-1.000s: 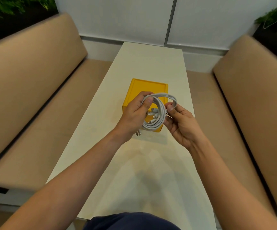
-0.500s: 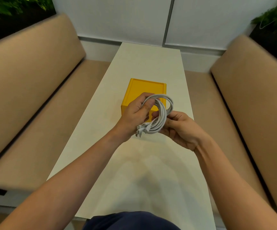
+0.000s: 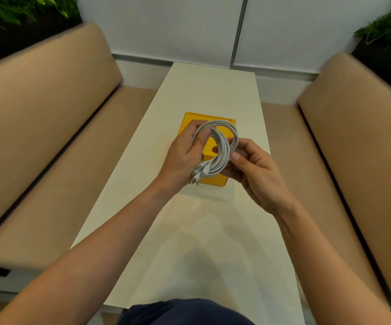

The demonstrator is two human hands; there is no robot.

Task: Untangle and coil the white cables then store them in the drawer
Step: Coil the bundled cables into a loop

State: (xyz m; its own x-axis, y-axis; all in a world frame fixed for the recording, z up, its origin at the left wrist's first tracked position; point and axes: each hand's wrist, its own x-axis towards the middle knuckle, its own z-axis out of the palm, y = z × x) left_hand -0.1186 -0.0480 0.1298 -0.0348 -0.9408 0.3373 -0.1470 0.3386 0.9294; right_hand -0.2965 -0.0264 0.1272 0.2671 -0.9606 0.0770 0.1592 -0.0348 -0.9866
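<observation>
A bundle of white cables (image 3: pixel 222 146) is wound into an upright coil held above the table. My left hand (image 3: pixel 185 156) grips the coil's left side, thumb over the strands, and the plug ends stick out below that hand. My right hand (image 3: pixel 253 170) holds the coil's right side, fingers curled round the loops from behind. Behind and below the coil stands a small yellow drawer box (image 3: pixel 209 118) on the white table (image 3: pixel 213 90); the hands hide most of its front.
Tan upholstered benches run along both sides of the narrow table, one on the left (image 3: pixel 49 127) and one on the right (image 3: pixel 353 137). Green plants (image 3: pixel 14 10) sit behind the bench backs. A white wall closes the far end.
The coil has turned from lying flatter to standing more upright and narrower. My right hand has shifted its hold lower on the loops; my left hand keeps its grip.
</observation>
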